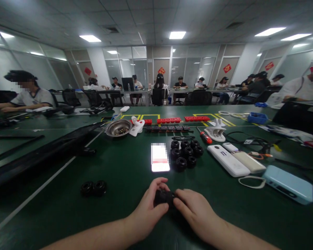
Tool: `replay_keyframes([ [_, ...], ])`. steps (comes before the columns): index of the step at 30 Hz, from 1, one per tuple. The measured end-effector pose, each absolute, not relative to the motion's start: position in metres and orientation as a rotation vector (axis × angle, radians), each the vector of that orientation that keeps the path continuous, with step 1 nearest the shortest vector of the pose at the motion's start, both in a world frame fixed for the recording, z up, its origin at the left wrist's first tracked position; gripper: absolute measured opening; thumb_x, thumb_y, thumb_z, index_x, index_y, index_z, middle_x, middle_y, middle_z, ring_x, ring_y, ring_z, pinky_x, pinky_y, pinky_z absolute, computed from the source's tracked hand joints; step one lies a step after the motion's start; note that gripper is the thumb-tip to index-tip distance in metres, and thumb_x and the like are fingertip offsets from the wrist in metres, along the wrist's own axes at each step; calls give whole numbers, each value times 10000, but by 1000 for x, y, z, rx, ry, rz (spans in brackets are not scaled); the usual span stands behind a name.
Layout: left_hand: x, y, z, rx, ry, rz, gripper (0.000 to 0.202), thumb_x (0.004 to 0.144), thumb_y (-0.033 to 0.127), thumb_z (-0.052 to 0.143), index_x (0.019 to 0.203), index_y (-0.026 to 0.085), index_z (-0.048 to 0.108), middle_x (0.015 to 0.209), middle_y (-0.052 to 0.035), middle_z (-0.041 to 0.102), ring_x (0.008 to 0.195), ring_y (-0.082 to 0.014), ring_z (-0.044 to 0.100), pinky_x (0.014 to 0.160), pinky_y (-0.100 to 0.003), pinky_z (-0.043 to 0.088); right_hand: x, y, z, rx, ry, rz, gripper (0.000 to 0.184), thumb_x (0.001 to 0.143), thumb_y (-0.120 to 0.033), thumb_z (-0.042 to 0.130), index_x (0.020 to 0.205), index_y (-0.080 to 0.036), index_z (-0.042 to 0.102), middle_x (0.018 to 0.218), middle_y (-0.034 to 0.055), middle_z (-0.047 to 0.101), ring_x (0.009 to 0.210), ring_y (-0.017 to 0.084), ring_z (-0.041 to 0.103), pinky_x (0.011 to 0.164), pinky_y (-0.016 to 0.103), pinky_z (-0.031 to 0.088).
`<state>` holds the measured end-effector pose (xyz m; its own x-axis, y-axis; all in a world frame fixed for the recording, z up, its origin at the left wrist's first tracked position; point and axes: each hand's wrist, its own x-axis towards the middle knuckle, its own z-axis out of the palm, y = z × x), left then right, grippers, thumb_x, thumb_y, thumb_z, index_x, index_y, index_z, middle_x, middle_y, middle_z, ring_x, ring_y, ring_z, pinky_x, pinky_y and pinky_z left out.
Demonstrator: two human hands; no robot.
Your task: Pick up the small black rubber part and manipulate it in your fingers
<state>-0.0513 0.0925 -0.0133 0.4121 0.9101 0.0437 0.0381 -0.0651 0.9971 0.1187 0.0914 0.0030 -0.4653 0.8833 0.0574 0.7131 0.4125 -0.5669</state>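
Near the front of the green table [125, 211], a small black round part [163, 197] is between my two hands. My left hand [153, 205] curls around its left side, thumb in front and fingers behind. The fingers of my right hand [191, 208] are pinched against its right side. Several black ringed, wheel-like parts [188, 151] are grouped beyond my hands, slightly right. Two more such parts [94, 188] lie to the left. A phone [160, 166] with a bright screen lies just ahead of my hands.
A metal bowl [112, 129] of small pieces, red trays [169, 120] and a red screwdriver [205, 136] lie farther back. White power bank [225, 160], blue box [288, 184] and cables fill the right. A long black bar [41, 154] crosses the left. People sit beyond.
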Motion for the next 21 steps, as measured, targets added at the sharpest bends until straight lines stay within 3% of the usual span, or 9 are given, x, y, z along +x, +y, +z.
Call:
replay_keyframes([
  [3,-52,93,-15,1488,876,882,461,714,254,521,1130,218,324,1003,-41,441,960,-199,428,838,-339,329,118,93,1,-1367,-2326,723,236,831,-329,396,698,-169,507,688,17,549,621,138,484,561,246,343],
  [5,-52,94,-16,1489,936,872,398,778,348,445,1131,212,321,957,-41,461,854,-177,468,759,-321,371,118,92,2,-1352,-2259,748,101,768,-270,505,789,-172,517,752,18,567,671,144,498,595,245,359],
  [9,-49,96,-18,1415,992,842,346,807,434,361,1044,183,377,778,-9,461,620,-127,455,550,-257,384,119,87,6,-1289,-2182,787,303,685,-226,595,963,-203,477,875,10,567,757,149,513,650,242,373],
  [13,-48,94,-20,1403,967,903,346,800,443,381,1044,198,374,798,-7,460,667,-135,473,550,-243,395,119,88,4,-1344,-2219,772,160,782,-342,475,832,-190,491,720,-5,560,620,133,500,539,233,355],
  [16,-49,94,-19,1486,968,881,357,792,453,396,1042,198,396,795,-5,477,669,-131,485,589,-250,404,118,91,1,-1376,-2286,718,205,813,-345,429,722,-180,509,675,4,562,601,136,504,540,246,364],
  [18,-49,95,-18,1477,972,881,368,784,469,398,1019,187,414,770,-8,495,647,-131,500,578,-250,409,118,91,0,-1329,-2279,671,141,766,-301,508,839,-181,523,775,25,584,696,156,530,613,267,398],
  [21,-47,97,-19,1381,930,894,362,785,470,395,972,161,423,681,-2,512,588,-130,517,535,-245,413,119,89,1,-1183,-2262,603,332,718,-188,539,1039,-199,457,981,53,559,887,176,516,769,308,397],
])
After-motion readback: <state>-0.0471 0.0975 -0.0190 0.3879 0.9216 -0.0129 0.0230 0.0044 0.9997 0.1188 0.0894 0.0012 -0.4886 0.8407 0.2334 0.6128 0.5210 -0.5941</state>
